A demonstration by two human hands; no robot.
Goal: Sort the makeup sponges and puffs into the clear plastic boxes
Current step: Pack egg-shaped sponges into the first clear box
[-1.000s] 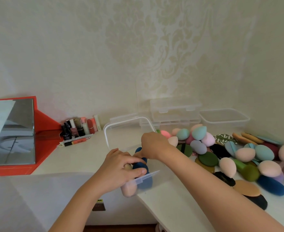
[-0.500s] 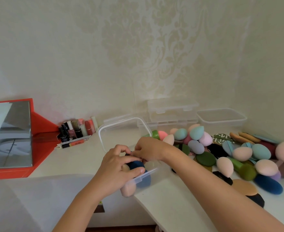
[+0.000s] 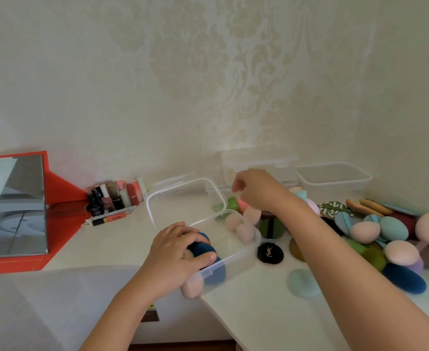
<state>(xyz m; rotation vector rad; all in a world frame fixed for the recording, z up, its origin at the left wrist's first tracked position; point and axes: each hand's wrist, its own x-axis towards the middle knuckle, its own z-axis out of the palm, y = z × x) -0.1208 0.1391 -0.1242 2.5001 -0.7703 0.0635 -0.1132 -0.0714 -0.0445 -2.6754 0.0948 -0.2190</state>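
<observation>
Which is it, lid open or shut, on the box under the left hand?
Open. The lid stands tilted up behind the clear box, and pink sponges and blue puffs lie uncovered inside.

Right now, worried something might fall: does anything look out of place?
The clear box being filled sits askew, its near corner jutting past the table edge; the left hand gripping its rim steadies it. One pale blue puff lies apart from the pile.

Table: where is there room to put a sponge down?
Bare table between the lipsticks and the box, and along the near edge in front of the black puff and teal puff. The right side is crowded with the sponge pile.
</observation>
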